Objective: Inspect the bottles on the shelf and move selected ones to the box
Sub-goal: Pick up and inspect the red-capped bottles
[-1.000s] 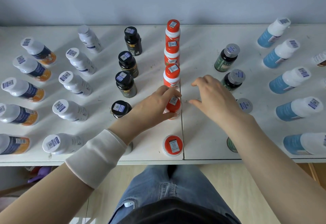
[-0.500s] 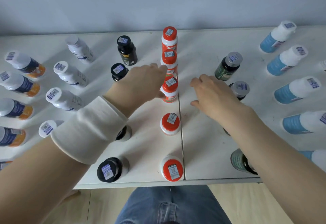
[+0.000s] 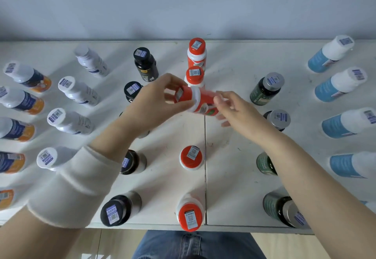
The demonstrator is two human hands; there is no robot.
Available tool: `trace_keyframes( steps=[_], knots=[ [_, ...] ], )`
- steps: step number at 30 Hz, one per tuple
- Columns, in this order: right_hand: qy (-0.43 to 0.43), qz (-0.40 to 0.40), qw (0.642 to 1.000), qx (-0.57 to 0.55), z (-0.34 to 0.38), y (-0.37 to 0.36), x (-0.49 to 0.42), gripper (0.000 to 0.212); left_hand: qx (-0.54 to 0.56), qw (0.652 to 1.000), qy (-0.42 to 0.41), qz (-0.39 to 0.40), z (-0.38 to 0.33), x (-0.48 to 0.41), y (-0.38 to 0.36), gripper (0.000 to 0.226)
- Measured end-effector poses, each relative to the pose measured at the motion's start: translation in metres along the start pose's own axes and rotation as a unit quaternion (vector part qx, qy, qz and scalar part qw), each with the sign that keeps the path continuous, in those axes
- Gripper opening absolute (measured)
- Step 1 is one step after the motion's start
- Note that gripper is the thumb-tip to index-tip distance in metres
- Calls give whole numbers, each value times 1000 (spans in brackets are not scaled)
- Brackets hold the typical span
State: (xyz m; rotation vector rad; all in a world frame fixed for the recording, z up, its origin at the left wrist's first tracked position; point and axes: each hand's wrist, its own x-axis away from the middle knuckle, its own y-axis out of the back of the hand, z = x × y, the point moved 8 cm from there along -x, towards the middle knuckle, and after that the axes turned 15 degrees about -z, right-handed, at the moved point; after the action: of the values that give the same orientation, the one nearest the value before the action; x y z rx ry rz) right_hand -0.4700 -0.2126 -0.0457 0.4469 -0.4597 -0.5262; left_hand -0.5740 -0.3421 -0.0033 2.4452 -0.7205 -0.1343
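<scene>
The left hand (image 3: 154, 104) is pinching the cap of a red bottle (image 3: 198, 100), the right hand (image 3: 238, 112) pinching its base, above the shelf's (image 3: 234, 177) middle. Inspection is happening; moving it is waiting.

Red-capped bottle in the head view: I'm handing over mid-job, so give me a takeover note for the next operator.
Left hand: grips the cap end of a red-capped white plastic bottle, held sideways above the white shelf.
Right hand: pinches the same bottle's base end.
Four more red-capped bottles stand in the middle column; the box is not in view.
Done: one bottle lifted, apparently for inspection.
Left: check it, box it or put it back, then inspect the rest.
</scene>
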Motion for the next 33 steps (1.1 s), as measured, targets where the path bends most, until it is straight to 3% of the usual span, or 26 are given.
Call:
trace_keyframes(
  steps=[3,5,9,12,15,17,21,24,28,30,33],
  knots=[
    [-95,93,957,-259,5,-11,16,33,162,985,53,24,3,13,5,26],
    [-83,106,935,-327,10,-10,24,39,222,971,83,42,5,22,2,25],
    [-16,94,941,-325,14,-12,34,51,262,954,131,67,11,33,-5,40],
    [-14,72,928,-366,17,-12,42,42,289,953,69,56,1,35,1,33],
    [-74,86,904,-413,15,-16,48,57,303,950,-9,72,-11,43,7,42],
    [-54,101,903,-415,18,-16,53,59,299,951,-26,77,-10,47,7,48],
    [10,78,928,-364,15,-11,59,39,313,945,69,70,5,48,0,53],
    [16,65,922,-381,18,-10,61,47,313,946,65,55,3,45,1,34],
    [-65,67,891,-444,11,-9,61,66,374,921,-1,110,-13,50,2,41],
    [-54,81,890,-446,10,-8,64,66,376,917,14,130,-12,53,-1,40],
    [-39,31,911,-409,6,-3,64,54,363,921,90,106,2,52,-7,36]
  ],
)
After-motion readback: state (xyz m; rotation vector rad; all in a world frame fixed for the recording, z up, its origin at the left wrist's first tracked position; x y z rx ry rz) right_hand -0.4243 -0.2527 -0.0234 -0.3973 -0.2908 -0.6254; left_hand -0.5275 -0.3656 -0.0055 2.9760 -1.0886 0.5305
